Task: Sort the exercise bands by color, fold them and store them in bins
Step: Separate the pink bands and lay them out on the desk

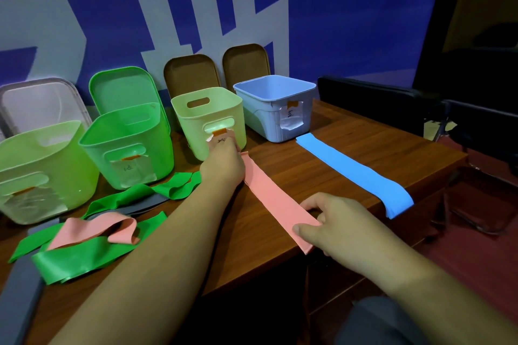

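A pink band lies stretched flat across the middle of the wooden table. My left hand holds its far end down by the pale green bin. My right hand pinches its near end at the table's front edge. A blue band lies flat to the right, in front of the light blue bin. At the left sits a tangle of green bands, another pink band and grey bands.
Two more bins stand at the left: a bright green one and a yellow-green one, with lids leaning behind against the blue wall. Dark chairs stand past the table's right edge.
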Available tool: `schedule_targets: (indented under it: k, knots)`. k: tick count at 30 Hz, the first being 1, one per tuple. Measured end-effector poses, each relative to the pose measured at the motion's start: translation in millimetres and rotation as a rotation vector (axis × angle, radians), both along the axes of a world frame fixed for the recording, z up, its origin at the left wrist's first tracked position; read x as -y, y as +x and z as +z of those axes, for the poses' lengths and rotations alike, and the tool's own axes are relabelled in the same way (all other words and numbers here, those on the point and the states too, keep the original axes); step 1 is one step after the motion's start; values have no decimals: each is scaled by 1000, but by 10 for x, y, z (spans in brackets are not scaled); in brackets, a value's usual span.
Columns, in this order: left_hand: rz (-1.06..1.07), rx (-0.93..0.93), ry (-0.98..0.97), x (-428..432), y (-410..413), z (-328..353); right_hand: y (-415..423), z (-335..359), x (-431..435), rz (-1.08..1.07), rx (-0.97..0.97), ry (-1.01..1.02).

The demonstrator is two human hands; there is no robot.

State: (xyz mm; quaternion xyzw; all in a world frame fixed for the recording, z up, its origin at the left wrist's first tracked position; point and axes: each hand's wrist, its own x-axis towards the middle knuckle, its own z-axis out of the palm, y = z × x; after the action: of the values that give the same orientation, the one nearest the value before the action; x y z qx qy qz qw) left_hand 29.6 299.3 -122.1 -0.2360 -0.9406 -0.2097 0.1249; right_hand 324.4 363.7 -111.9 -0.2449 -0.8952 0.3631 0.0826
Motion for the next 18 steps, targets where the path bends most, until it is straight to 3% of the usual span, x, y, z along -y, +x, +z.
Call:
schedule_targets:
  k: [11,18]
  knots:
    - [-12,-89,-78,8,19,-50,94,98,48,17,37,159]
    - [-108,-113,-1,106,144,137,160,206,165,-93,69,461]
